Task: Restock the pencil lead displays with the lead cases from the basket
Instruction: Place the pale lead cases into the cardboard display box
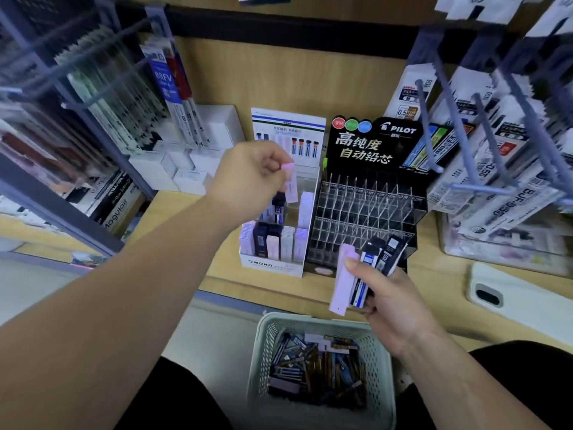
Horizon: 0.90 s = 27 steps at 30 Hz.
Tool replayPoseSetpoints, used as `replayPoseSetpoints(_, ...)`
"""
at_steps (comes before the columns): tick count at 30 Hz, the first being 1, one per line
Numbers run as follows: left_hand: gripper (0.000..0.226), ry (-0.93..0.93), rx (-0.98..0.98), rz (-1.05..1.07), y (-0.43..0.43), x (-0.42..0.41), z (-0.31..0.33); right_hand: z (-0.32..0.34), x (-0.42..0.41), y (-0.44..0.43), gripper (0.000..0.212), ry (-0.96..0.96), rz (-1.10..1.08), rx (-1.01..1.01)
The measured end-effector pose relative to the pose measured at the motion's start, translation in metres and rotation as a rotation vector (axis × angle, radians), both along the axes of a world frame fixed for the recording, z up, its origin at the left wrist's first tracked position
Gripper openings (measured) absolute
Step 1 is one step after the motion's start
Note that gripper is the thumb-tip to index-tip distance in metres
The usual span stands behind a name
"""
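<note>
While the left hand (251,178) is pinching a pink lead case (290,185) by its top end, the case is hanging nearly upright over the white display (273,268) near the shelf's (235,287) front edge. The right hand (392,305) is gripping a fan of cases (372,259), ends pointing up.

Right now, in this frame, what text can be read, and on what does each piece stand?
"PILOT": black display header.
"高纯度 自动铅芯": same header, lower down.
"MONO": front of the white display.
"BRFV": blue hanging pack.
"0.5": white hanging pack, upper right.
Too blurred to read: the held lead cases, slot labels on the clear rack, other hanging packs.
</note>
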State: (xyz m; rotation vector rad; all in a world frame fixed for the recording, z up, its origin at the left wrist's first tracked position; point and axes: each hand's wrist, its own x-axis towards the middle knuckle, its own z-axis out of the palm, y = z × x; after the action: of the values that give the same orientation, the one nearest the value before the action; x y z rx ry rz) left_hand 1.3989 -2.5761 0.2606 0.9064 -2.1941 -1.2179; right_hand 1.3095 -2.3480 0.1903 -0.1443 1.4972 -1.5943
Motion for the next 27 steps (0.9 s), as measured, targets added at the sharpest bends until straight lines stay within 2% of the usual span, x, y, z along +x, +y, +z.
replayPoseSetpoints(5,0.018,-0.153,-0.185,-0.035,-0.005,-0.008,-0.019,-0.004,0.002,-0.001,0.012,0.011,0.057,-0.019)
replayPoseSetpoints(9,0.016,-0.172,-0.378,-0.061,-0.008,-0.005,-0.030,-0.004,0.006,-0.002,0.006,-0.019,0.084,-0.050)
replayPoseSetpoints(17,0.017,-0.363,-0.598,-0.044,-0.005,-0.016,-0.031,-0.001,0.007,0.000,0.004,-0.013,0.087,-0.038)
replayPoseSetpoints(21,0.016,-0.371,-0.596,-0.031,-0.003,-0.021,-0.029,0.001,0.007,-0.001,0.002,-0.021,0.076,-0.024)
replayPoseSetpoints(27,0.019,-0.371,-0.627,-0.031,-0.007,-0.016,-0.030,0.004,0.009,-0.003,0.010,-0.019,0.073,-0.021)
